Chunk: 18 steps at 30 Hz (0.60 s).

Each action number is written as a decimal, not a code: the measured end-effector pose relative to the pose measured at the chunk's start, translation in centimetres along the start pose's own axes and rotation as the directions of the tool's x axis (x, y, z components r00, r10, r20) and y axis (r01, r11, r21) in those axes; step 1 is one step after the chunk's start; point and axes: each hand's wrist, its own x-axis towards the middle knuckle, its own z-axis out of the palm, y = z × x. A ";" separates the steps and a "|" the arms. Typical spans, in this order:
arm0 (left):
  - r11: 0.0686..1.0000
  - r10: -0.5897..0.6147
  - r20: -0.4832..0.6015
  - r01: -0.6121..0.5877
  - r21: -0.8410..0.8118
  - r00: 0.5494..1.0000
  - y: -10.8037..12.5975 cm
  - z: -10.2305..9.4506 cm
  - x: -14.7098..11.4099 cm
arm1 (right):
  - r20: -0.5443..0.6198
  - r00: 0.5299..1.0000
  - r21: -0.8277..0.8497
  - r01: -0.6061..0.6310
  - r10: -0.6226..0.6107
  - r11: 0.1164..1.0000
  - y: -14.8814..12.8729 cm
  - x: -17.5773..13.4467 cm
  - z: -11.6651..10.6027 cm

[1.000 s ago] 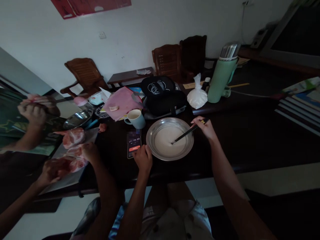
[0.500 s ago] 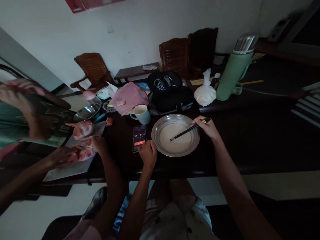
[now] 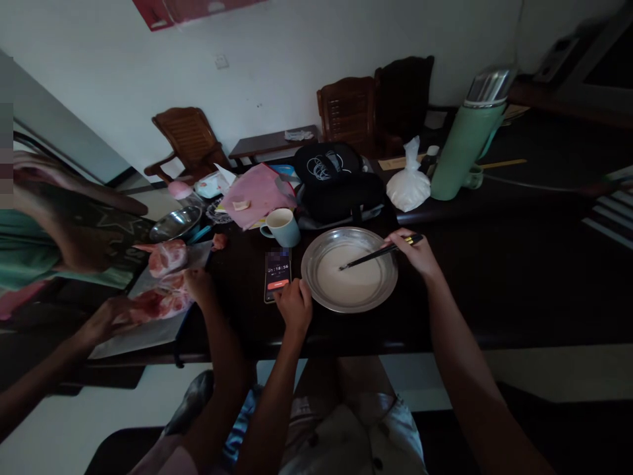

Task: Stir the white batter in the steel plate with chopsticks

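A wide metal bowl [image 3: 391, 284] of pale, milky liquid [image 3: 341, 287] rests on the dark table in front of me. My right hand [image 3: 414, 251] is closed around black chopsticks [image 3: 372, 255] at the bowl's right rim, with their tips in the liquid. At the left rim, my left hand [image 3: 295, 303] has curled fingers against the bowl's edge, beside the lower end of a phone [image 3: 277, 272] with a lit timer screen. A light blue mug [image 3: 283, 227] stands behind the phone.
On the left, a co-worker's hands [image 3: 198, 284] handle raw meat [image 3: 161, 303] on a white sheet [image 3: 143, 340]. Another person stands beyond. A black case [image 3: 341, 191], a tied bag of white powder [image 3: 409, 188] and a green thermos [image 3: 462, 148] line the back.
The view has shifted slightly, moving everything a little to the right and down. My hands keep their places at the bowl. The co-worker's left hand has moved slightly on the meat.
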 end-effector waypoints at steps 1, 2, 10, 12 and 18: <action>1.000 0.001 -0.001 -0.001 -0.006 1.000 0.0 0.0 0.0 | -0.046 0.999 0.008 -0.001 0.001 1.000 0.0 0.0 -0.2; 1.000 0.003 -0.002 -0.003 -0.012 1.000 0.0 0.0 0.0 | -0.088 0.996 0.013 -0.004 0.005 1.000 0.0 0.1 -0.4; 1.000 0.015 -0.009 -0.015 -0.021 1.000 -0.2 0.2 0.1 | 0.020 1.000 -0.006 -0.001 0.001 1.000 -0.2 0.1 0.0; 1.000 0.016 -0.010 -0.016 -0.022 1.000 -0.2 0.1 0.1 | -0.055 0.998 -0.011 0.000 -0.001 1.000 -0.1 0.2 -0.2; 0.999 0.019 -0.006 -0.019 -0.030 1.000 -0.2 0.1 0.1 | -0.060 0.998 0.005 -0.027 0.027 1.000 -0.1 0.1 -0.5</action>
